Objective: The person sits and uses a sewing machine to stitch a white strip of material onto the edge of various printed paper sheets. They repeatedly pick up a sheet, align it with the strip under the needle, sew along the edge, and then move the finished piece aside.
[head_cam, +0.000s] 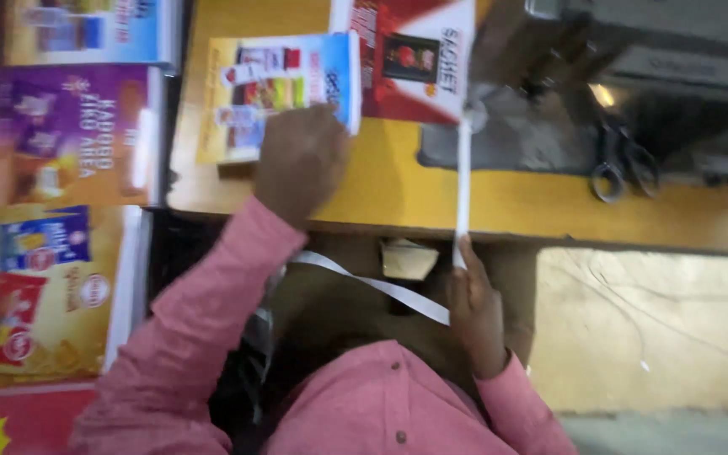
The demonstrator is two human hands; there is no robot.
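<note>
Right hand [473, 312] pinching white strip [463, 185], left hand [299, 160] on printed sheet [284, 84]

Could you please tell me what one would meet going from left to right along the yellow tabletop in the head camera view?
Printed sheets under the left hand → red and white printed sheet → white strip held by the right hand → grey machine base → scissors.

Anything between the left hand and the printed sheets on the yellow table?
Nothing visible. The left hand already rests on the printed sheets lying on the yellow table. The right hand holds a white strip off to the side.
</note>
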